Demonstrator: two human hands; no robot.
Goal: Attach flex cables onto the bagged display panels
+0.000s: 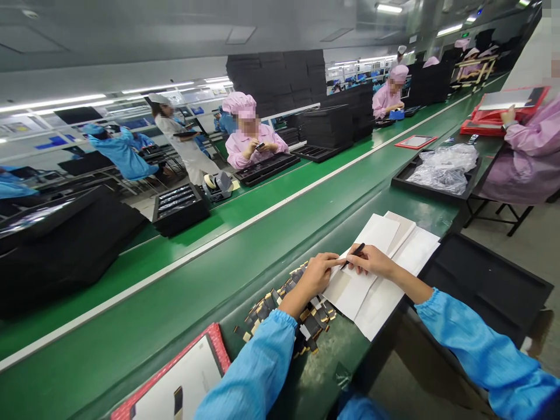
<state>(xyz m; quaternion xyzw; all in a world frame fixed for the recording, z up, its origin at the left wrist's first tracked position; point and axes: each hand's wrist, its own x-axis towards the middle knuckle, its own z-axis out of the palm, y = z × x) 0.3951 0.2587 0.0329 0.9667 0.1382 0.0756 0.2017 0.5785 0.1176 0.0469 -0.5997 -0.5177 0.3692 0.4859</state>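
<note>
My right hand (371, 261) is closed around a slim black pointed tool (358, 249) that looks like tweezers, its tip down at the white sheets (356, 291). Beside it my left hand (321, 273) reaches over the sheets' left edge. Its index finger is stretched out towards the tool tip; the other fingers are partly hidden, and no held thing shows there. Under and around my left forearm lies a loose heap of small black strips with gold-coloured ends (312, 326). The white sheets and a beige board (400, 229) lie stacked at a slant on the green table.
A white panel (179, 379) on red wrap lies at the lower left. Ahead runs a green conveyor (271, 239) with a pale rail. A black tray of clear plastic bags (441, 169) stands right, a black tray (485, 280) below it. Co-workers in pink sit across and right.
</note>
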